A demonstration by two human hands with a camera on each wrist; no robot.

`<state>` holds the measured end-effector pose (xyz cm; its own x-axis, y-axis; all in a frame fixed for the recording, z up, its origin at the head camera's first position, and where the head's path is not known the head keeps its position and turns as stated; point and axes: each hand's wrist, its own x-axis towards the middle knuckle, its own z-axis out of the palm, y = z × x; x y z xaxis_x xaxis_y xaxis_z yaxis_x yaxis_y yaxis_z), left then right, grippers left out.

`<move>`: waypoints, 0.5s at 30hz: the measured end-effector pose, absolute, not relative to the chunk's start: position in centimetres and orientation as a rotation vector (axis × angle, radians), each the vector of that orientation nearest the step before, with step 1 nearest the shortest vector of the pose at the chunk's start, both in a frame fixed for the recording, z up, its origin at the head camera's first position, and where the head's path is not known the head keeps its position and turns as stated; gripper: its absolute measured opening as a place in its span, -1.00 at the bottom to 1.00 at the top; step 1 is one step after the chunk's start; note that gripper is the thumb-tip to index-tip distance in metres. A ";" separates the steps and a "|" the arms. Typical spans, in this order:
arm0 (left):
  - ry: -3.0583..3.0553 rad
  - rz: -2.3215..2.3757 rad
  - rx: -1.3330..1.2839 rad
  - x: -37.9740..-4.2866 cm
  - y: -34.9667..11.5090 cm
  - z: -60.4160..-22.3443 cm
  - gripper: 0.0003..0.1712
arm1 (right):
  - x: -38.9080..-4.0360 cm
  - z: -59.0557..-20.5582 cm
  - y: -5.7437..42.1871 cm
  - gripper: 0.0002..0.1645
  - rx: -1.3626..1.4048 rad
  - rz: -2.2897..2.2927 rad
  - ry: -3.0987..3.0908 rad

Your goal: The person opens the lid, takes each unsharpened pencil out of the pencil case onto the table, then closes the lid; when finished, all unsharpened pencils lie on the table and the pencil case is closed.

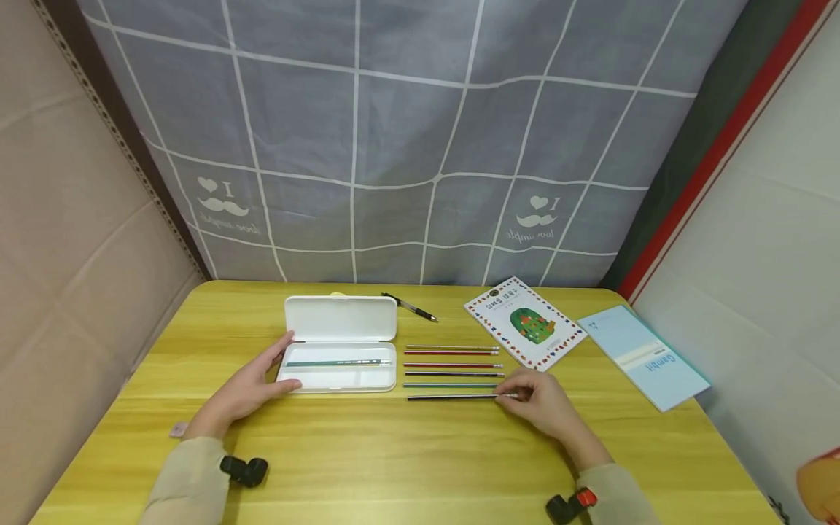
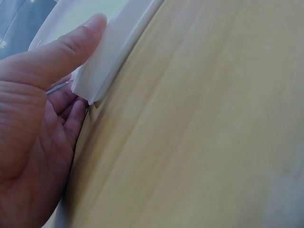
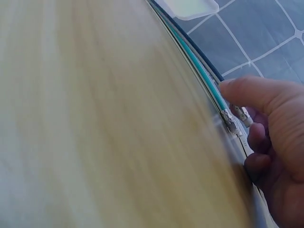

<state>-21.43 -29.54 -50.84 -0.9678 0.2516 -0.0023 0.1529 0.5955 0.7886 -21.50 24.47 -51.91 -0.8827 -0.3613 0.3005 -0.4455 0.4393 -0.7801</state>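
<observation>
A white pencil case (image 1: 337,390) lies with its lid (image 1: 341,318) raised, and a green pencil (image 1: 337,362) rests inside. My left hand (image 1: 246,394) grips its left end, the thumb over the front rim, as the left wrist view also shows (image 2: 42,109). To the right, several pencils lie in a row, among them a red one (image 1: 453,364) and a teal one (image 1: 449,385). Nearest the front, a dark pencil (image 1: 453,397) has its eraser end between the thumb and fingers of my right hand (image 1: 541,405). In the right wrist view, the fingers partly hide that dark pencil (image 3: 199,53).
A black pen (image 1: 410,307) lies behind the pencils. On the right are a white booklet with a green picture (image 1: 525,324) and a light blue notebook (image 1: 646,357). A grey checked cloth (image 1: 394,146) hangs behind the yellow table (image 1: 367,459).
</observation>
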 end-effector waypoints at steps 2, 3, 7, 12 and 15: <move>2.699 1.326 0.340 -21.4 -29.5 -50.8 0.14 | -21.4 -51.8 24.3 -0.84 0.731 1.438 -2.588; 2.697 1.327 0.340 -21.4 -29.5 -50.8 0.14 | -21.4 -51.8 24.2 -0.84 0.729 1.430 -2.594; 2.694 1.326 0.334 -21.5 -29.4 -50.7 0.15 | -21.5 -51.8 24.0 -0.83 0.703 1.352 -2.650; 2.701 1.314 0.329 -21.5 -29.5 -50.7 0.15 | -21.7 -52.0 24.0 -0.81 0.663 1.250 -2.713; 2.701 1.312 0.326 -21.4 -29.5 -50.8 0.15 | -21.7 -52.0 23.9 -0.80 0.651 1.239 -2.728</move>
<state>-21.45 -29.49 -50.77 -0.9695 0.2447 -0.0148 0.1396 0.6008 0.7871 -21.68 23.95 -52.05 -0.9071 -0.3469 0.2383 -0.4078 0.5841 -0.7018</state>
